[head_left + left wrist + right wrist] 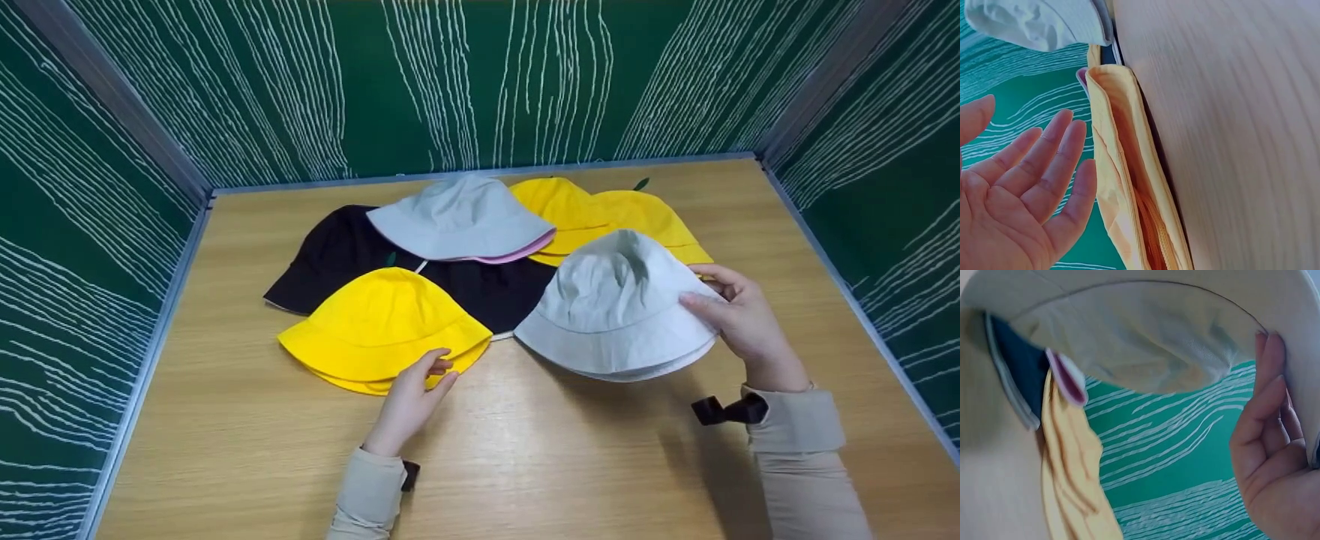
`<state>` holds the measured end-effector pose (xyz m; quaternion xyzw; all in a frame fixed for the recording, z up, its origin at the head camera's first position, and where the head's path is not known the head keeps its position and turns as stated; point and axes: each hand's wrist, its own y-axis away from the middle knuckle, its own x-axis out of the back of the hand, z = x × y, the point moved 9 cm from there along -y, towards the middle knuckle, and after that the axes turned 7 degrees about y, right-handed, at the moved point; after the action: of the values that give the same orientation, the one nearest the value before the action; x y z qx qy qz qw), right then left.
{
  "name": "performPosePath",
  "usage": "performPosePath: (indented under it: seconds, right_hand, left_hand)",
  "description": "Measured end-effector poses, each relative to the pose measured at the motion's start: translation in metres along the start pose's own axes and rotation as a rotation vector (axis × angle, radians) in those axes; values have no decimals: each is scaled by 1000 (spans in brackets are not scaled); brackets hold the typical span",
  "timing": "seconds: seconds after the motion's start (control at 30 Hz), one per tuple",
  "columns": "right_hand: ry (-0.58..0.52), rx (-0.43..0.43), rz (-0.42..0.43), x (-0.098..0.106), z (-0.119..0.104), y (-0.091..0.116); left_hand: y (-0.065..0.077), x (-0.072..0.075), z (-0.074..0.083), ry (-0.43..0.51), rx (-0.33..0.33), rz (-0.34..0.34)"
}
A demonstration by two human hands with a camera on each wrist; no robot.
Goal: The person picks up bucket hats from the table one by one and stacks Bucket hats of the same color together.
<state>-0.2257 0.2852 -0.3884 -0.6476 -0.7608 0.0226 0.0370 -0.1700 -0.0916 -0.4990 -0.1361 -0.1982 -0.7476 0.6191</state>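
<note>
A pale grey bucket hat [611, 307] is held up at its right side by my right hand [750, 330], thumb outside and fingers behind the brim. From the right wrist view, the inside of that hat [1145, 332] shows, with the fingers [1269, 360] against the cloth. My left hand [412, 401] is just in front of a yellow bucket hat [386, 319] at the front left. In the left wrist view the left hand's fingers [1067, 152] are loosely spread beside the yellow brim [1145, 146], with nothing between them.
Behind lie a black hat [330, 259], another black hat [495, 296], a light grey hat with a pink lining [461, 217] on top, and two yellow hats [637, 214]. Green walls with white lines [480, 82] enclose the wooden table [487, 465] at back and sides.
</note>
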Motion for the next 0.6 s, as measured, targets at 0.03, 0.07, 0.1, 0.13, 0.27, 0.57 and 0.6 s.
performPosePath:
  seconds: [0.03, 0.07, 0.1, 0.13, 0.27, 0.57, 0.6]
  right_hand:
    - [-28, 17, -9, -3, -3, 0]
    - [-63, 40, -25, -6, -6, 0]
    - [-101, 64, -48, -9, -9, 1]
    - [-147, 91, -77, -12, -12, 1]
    - [-363, 151, -178, -21, -20, 1]
    - [-560, 169, -239, -35, -29, 2]
    - [-558, 173, -242, -37, -30, 2]
  left_hand:
    - [0, 0, -1, 4, 1, -1]
    - [0, 0, -1, 8, 3, -1]
    - [0, -1, -1, 12, 3, 0]
    - [0, -1, -2, 16, 4, 2]
    - [1, -1, -2, 31, -1, 12]
    - [-1, -1, -4, 50, 22, -3]
    - [-1, -1, -4, 54, 21, -6]
